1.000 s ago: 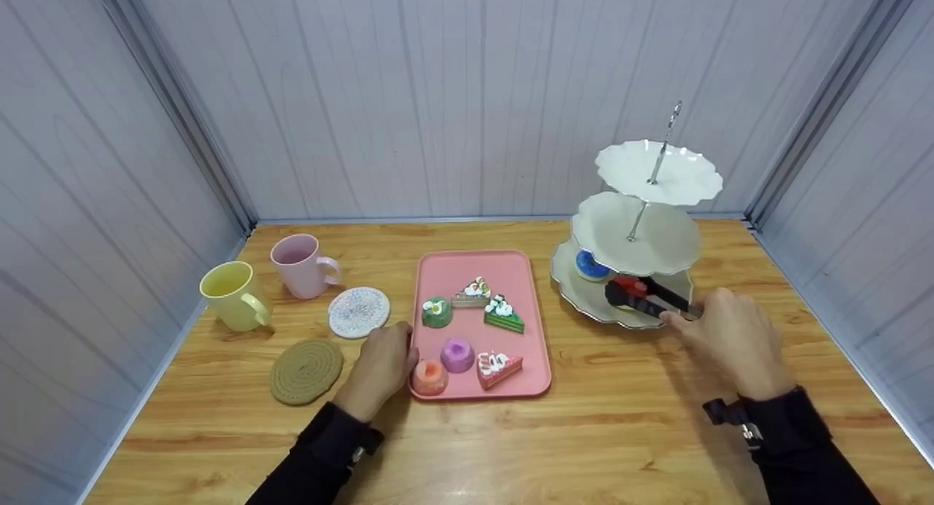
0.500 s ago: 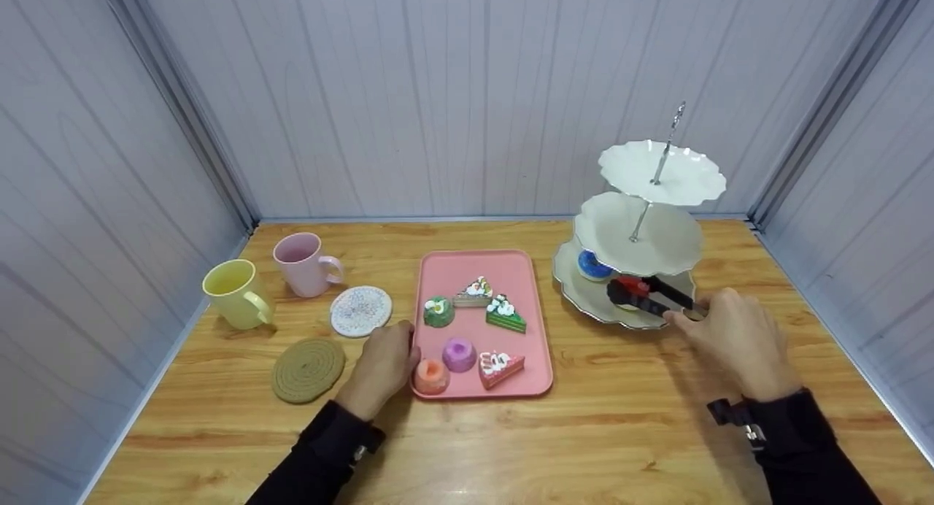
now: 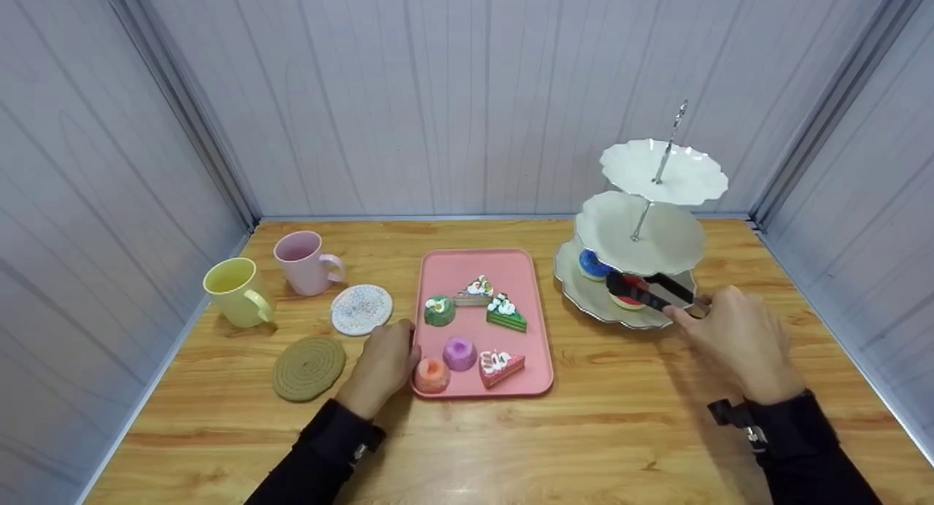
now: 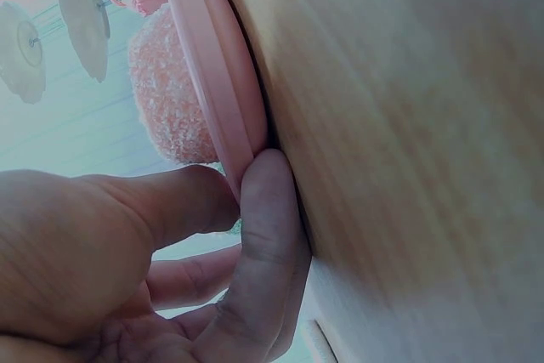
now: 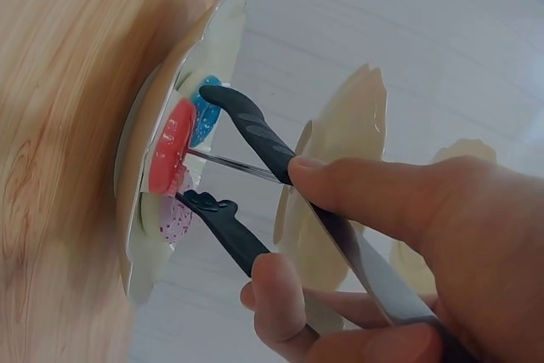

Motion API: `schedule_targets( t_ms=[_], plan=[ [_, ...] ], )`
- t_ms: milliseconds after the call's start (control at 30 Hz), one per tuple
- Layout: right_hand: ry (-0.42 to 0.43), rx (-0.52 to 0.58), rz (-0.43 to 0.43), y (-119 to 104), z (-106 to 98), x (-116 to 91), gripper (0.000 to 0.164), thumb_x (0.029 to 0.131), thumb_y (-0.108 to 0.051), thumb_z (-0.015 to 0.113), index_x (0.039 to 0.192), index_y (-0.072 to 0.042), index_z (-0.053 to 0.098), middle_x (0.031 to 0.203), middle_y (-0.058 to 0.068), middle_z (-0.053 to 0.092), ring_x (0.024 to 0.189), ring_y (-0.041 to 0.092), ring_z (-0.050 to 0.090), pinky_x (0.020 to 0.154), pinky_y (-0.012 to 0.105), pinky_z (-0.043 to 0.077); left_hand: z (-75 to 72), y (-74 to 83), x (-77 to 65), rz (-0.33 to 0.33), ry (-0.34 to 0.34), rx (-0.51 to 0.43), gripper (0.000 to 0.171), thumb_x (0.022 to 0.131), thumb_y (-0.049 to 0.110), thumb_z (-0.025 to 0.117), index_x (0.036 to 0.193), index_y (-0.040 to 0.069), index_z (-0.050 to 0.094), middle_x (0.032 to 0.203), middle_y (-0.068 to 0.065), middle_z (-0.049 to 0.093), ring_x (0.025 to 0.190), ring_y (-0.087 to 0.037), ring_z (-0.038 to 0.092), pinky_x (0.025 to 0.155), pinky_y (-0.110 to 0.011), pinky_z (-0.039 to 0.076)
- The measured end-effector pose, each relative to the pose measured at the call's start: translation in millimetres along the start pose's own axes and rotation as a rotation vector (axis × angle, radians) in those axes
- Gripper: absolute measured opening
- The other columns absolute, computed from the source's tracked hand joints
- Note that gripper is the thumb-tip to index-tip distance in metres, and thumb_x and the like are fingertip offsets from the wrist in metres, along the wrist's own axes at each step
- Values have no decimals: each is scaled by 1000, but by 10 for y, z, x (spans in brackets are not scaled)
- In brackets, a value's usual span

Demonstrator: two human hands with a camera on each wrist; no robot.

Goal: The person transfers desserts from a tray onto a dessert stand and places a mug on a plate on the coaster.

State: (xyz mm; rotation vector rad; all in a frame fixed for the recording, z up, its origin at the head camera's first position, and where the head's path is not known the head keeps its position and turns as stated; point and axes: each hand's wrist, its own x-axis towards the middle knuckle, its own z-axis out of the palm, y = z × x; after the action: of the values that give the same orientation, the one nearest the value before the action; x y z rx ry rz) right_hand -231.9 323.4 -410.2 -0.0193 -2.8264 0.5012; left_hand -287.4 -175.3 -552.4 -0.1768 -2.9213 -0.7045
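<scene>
My left hand (image 3: 381,363) pinches the left rim of a pink tray (image 3: 474,264) between thumb and fingers. My right hand (image 3: 737,341) grips black-tipped tongs (image 5: 251,125), their arms spread apart. In the right wrist view the tips stand on either side of a red-topped toy donut (image 5: 172,146), which sits on the lowest tier (image 3: 584,304) of a white tiered stand. A blue donut (image 3: 593,265) lies beside it, and a pink speckled donut (image 5: 177,214) shows on the same tier.
On the tray are toy cake slices (image 3: 500,368) and round pastries (image 3: 459,353). To the left stand a yellow mug (image 3: 235,293) and a pink mug (image 3: 303,264), near a speckled coaster (image 3: 361,310) and a tan woven coaster (image 3: 309,368). The stand's upper tiers (image 3: 664,171) rise above the tongs.
The tongs have spread, their near arm rising off the red donut so that more of its cream base shows. My left hand keeps its hold on the tray.
</scene>
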Motion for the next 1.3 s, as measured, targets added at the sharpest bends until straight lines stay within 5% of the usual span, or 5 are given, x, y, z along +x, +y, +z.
schedule_targets(
  t_ms=[267,500,733,1067,1300],
  plan=[
    [21,16,-18,-44,23,-16,45,92,-52,80,83,-9,71,62,-1,46,52,19,44,45,33,25,30,-31,4,38,38,20,13,93,17,74,102,7,72,93,-16,77,91,-40,75,77,-54,60],
    [52,11,-48,-72,43,-16,47,92,-51,80,88,-5,72,61,-1,45,52,19,42,45,32,24,-305,283,-153,33,24,-9,11,92,9,73,100,2,70,93,-21,76,89,-42,74,74,-56,60],
    [88,18,-63,-92,39,-17,51,93,-51,79,95,-1,74,60,0,44,51,19,42,43,32,25,-468,443,-245,41,36,-10,15,90,5,73,102,-3,71,92,-23,76,90,-45,75,78,-57,61],
    [63,23,-51,-123,-7,-40,49,93,-50,79,99,-2,75,61,0,46,51,18,41,43,32,25,-118,118,-52,22,26,7,17,91,11,74,105,1,72,93,-20,76,90,-43,75,76,-55,61],
    [65,23,-56,-165,2,-64,51,92,-51,80,103,-1,77,64,2,52,52,18,43,43,31,25,-412,361,-206,26,0,-6,18,95,10,71,107,-3,71,97,-23,76,96,-42,75,81,-53,62]
  ],
)
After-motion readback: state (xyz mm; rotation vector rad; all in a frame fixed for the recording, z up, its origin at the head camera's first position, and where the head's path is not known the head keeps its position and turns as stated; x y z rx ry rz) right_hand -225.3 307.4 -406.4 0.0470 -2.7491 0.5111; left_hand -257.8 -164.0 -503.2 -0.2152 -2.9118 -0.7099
